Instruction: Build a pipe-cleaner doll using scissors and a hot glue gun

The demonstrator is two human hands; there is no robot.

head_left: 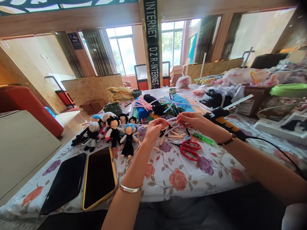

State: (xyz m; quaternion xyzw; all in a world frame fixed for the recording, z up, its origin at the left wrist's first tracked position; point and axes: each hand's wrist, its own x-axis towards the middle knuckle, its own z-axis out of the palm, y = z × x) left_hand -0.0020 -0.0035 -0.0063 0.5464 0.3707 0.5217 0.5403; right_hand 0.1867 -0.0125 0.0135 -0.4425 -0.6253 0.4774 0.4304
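My left hand point(156, 128) and my right hand point(190, 121) are raised over the table, fingertips pinched close together. A pale lavender pipe cleaner point(172, 119) stretches between them, its ends partly hidden by the fingers. Below lie short cut pieces in beige point(176, 136), black and lavender. Red-handled scissors point(189, 150) rest just in front of my right hand, beside a tool with a green handle point(203, 139). Left of my left hand is a group of small dolls point(114, 131), one with blue hair and black clothes point(129, 140).
Two phones point(64, 182) point(99, 179) lie at the front left. Behind the hands is a heap of coloured pipe cleaners point(153, 105). A black and orange glue gun point(230, 126) with a trailing cord lies right, near a white device point(275, 127) and a cardboard box point(253, 100).
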